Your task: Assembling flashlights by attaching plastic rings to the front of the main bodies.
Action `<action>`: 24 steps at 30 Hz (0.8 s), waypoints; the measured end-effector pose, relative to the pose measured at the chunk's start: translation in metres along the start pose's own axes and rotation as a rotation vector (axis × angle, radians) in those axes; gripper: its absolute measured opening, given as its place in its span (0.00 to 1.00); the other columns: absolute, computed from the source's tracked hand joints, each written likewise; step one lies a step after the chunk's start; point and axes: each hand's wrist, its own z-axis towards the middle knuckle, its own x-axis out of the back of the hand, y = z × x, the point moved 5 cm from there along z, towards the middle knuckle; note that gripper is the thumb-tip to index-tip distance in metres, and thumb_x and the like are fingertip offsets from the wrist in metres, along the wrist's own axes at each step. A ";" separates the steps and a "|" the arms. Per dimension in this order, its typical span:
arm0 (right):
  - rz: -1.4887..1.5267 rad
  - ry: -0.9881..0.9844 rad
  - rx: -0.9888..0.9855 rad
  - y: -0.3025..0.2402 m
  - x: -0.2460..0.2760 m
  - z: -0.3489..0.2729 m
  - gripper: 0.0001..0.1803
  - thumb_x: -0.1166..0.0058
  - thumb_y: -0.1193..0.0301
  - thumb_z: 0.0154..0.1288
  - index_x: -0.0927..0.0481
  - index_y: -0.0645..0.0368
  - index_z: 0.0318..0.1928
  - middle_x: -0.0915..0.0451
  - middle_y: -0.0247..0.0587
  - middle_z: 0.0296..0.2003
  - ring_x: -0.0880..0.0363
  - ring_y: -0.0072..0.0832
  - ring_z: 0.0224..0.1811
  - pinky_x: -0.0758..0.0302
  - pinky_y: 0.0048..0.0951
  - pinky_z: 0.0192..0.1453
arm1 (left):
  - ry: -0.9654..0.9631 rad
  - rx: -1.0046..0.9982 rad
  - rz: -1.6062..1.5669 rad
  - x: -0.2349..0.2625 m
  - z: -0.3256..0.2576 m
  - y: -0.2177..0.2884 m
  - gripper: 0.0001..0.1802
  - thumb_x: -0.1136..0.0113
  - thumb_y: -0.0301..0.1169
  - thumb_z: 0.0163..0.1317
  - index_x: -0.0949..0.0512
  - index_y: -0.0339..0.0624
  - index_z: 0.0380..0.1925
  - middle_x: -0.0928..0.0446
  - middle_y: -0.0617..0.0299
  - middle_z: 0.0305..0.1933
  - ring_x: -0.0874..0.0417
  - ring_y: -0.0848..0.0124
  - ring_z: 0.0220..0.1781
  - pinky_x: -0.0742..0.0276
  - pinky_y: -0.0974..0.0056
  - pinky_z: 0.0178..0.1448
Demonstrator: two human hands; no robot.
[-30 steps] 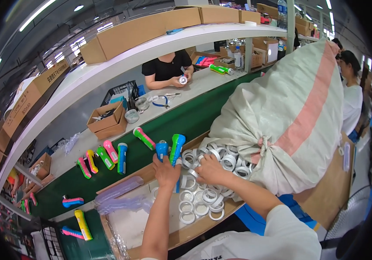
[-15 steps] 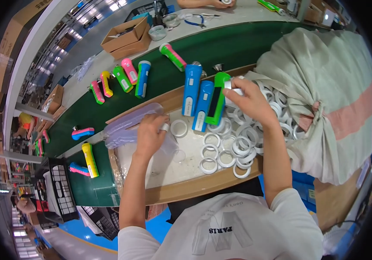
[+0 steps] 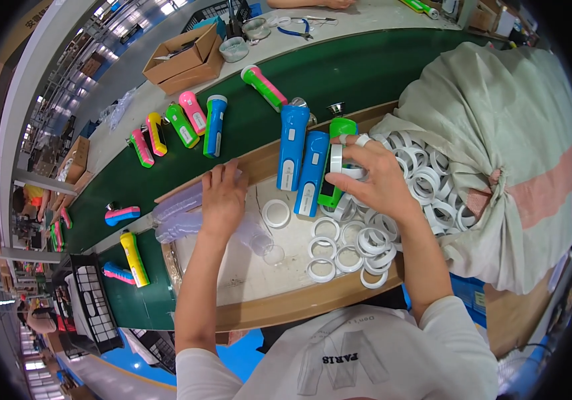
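My left hand (image 3: 224, 200) rests with its fingers stretched over a long stack of clear, purplish plastic pieces (image 3: 178, 207); its fingertips are partly hidden. Between the thumb and fingers of my right hand (image 3: 376, 173) is a white plastic ring (image 3: 336, 160), held on edge. A second white band (image 3: 362, 140) shows around one of its fingers. Just beyond that hand stands a green flashlight (image 3: 343, 127), partly covered by it. Two blue flashlights (image 3: 294, 143) lean beside the green one. A loose white ring (image 3: 276, 213) lies between my hands in the shallow cardboard tray (image 3: 266, 310).
Many white rings (image 3: 426, 183) spill from a large woven sack (image 3: 499, 140) at right. Colourful flashlights (image 3: 216, 127) lie on the green belt (image 3: 232, 87). Beyond stand a cardboard box (image 3: 182, 60) and blue-handled pliers (image 3: 294, 30). A black crate (image 3: 89, 300) is at left.
My left hand has moved onto the clear stack, and the white ring seen in it earlier no longer shows there. My right hand has come lower, over the green flashlight. The view has shifted slightly.
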 end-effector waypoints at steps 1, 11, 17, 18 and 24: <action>0.029 0.012 -0.101 0.005 -0.002 -0.001 0.18 0.33 0.62 0.52 0.20 0.62 0.37 0.19 0.46 0.42 0.22 0.42 0.41 0.28 0.37 0.47 | 0.007 -0.015 0.001 -0.002 0.004 -0.004 0.08 0.46 0.24 0.52 0.19 0.38 0.31 0.28 0.55 0.55 0.31 0.58 0.56 0.36 0.53 0.61; 0.143 0.060 -0.045 0.011 -0.003 -0.003 0.15 0.36 0.65 0.55 0.21 0.63 0.38 0.20 0.50 0.46 0.21 0.43 0.44 0.24 0.35 0.43 | -0.020 0.040 -0.272 0.008 0.002 -0.010 0.17 0.43 0.18 0.44 0.17 0.42 0.35 0.23 0.58 0.44 0.24 0.58 0.47 0.26 0.57 0.51; 0.558 -0.024 -0.276 0.011 -0.008 -0.006 0.12 0.38 0.68 0.55 0.25 0.62 0.34 0.21 0.45 0.46 0.22 0.41 0.42 0.23 0.34 0.42 | -0.024 0.208 -0.405 0.003 -0.007 -0.020 0.18 0.45 0.15 0.43 0.17 0.42 0.36 0.22 0.55 0.43 0.19 0.53 0.42 0.22 0.56 0.46; 0.561 -0.025 -0.275 0.007 -0.008 -0.005 0.12 0.38 0.68 0.55 0.25 0.62 0.34 0.21 0.45 0.46 0.22 0.41 0.42 0.23 0.34 0.42 | -0.042 0.259 -0.471 0.001 -0.008 -0.024 0.18 0.45 0.15 0.43 0.17 0.40 0.35 0.21 0.54 0.43 0.19 0.53 0.42 0.22 0.56 0.47; 0.205 -0.117 -0.054 -0.006 -0.014 -0.008 0.16 0.40 0.70 0.55 0.30 0.58 0.41 0.28 0.48 0.46 0.32 0.45 0.49 0.32 0.38 0.53 | 0.138 0.482 -0.827 0.022 -0.002 -0.029 0.14 0.44 0.15 0.47 0.16 0.37 0.34 0.20 0.56 0.40 0.18 0.65 0.39 0.23 0.65 0.44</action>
